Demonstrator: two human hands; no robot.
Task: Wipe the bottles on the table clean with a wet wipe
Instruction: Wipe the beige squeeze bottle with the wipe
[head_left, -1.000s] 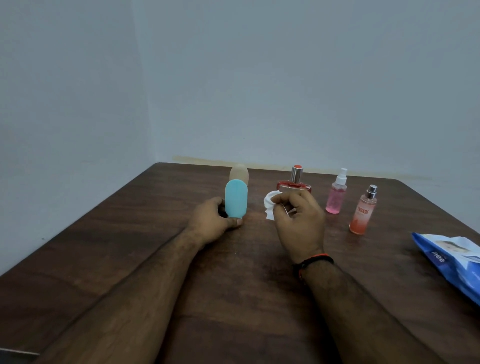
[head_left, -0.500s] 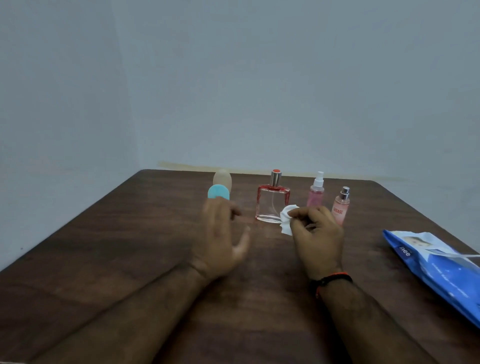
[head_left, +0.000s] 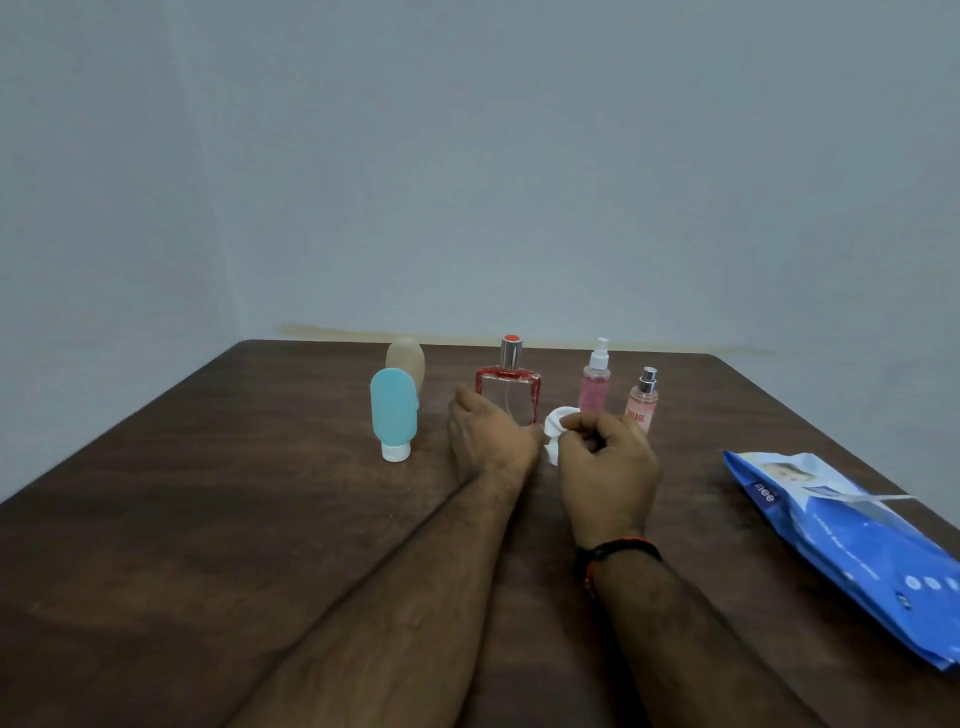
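Note:
Several bottles stand in a row at the far side of the brown table (head_left: 208, 519): a teal squeeze bottle (head_left: 393, 410) on its white cap, a beige one (head_left: 408, 356) behind it, a clear perfume bottle with red edges (head_left: 511, 387), a pink spray bottle (head_left: 595, 382) and a small peach spray bottle (head_left: 643, 399). My left hand (head_left: 488, 439) is at the lower left of the perfume bottle, fingers curled round its base. Just right of it, my right hand (head_left: 605, 467) pinches a crumpled white wet wipe (head_left: 555, 428).
A blue wet-wipe pack (head_left: 852, 545) lies near the table's right edge with its flap peeled up. Grey walls close in behind and to the left. The near half of the table holds only my forearms.
My left hand let go of the teal bottle and moved right to the perfume bottle. My right hand, still pinching the wipe, came off the perfume bottle and sits right of it.

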